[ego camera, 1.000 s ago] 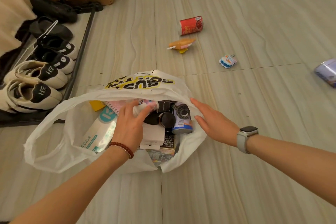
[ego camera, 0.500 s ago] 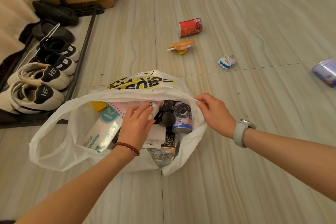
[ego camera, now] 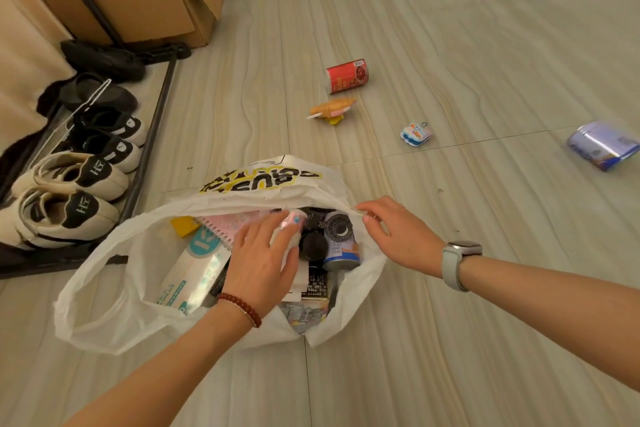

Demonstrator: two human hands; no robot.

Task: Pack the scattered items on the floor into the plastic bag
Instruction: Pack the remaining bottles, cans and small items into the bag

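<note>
Bag [ego camera: 104, 291] is lying open on the floor [ego camera: 450, 357], its mouth gaping toward the person and its printed far side flopping over the rim. Going left to right inside it: a tissue pack [ego camera: 194, 270] is leaning against the left wall, a pink notebook [ego camera: 228, 224] is sitting behind it, and a blue can [ego camera: 341, 243] is lying against the right wall. Left hand [ego camera: 258, 263] is reaching into the mouth, its fingers curling around a small pale bottle [ego camera: 292, 224] and setting it among the contents. Right hand [ego camera: 398, 236] is pinching the bag's right rim and holding it up so the opening is staying wide.

Beyond the bag, items are waiting on the floor: a red can [ego camera: 347, 75] on its side, a toy [ego camera: 330, 108] just nearer, a small pack [ego camera: 415, 133] further right, and a blue pouch [ego camera: 602, 145] near the right edge.

The bag is looking crowded, so the bottle may be sliding off the heap and rolling out if the rim is dropping. The thin plastic could be tearing if the right hand is pulling hard. The red can, lying on its side, could be rolling away when reached for
</note>
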